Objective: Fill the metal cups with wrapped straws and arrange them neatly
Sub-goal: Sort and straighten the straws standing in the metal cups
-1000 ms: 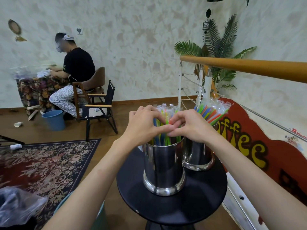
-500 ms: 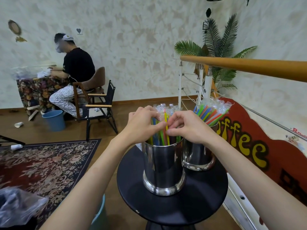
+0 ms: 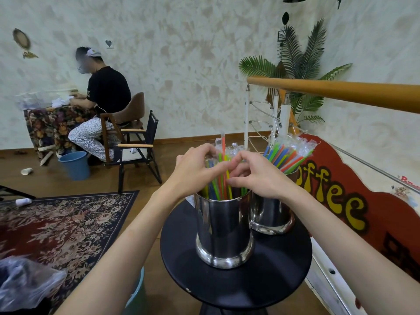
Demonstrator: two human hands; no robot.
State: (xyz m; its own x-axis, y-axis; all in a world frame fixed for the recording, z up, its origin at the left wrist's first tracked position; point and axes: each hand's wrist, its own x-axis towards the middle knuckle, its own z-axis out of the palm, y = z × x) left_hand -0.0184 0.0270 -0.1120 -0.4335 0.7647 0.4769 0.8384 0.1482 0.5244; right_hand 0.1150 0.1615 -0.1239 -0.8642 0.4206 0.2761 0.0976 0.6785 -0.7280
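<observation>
Cupping the straws (image 3: 223,178) standing in the near cup (image 3: 223,230) on the table (image 3: 236,283), left hand (image 3: 195,170) and right hand (image 3: 259,176) close loosely round them; light, bendy, slippery-wrapped, they are likely best gathered mid-length.

Seated person (image 3: 103,94) at floral-clothed table (image 3: 52,126), blue bucket (image 3: 76,164), patterned rug (image 3: 61,226), palm plant (image 3: 300,64)

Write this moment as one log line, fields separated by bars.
left hand, right hand: both in straws | near cup: being tidied | far cup: full
</observation>
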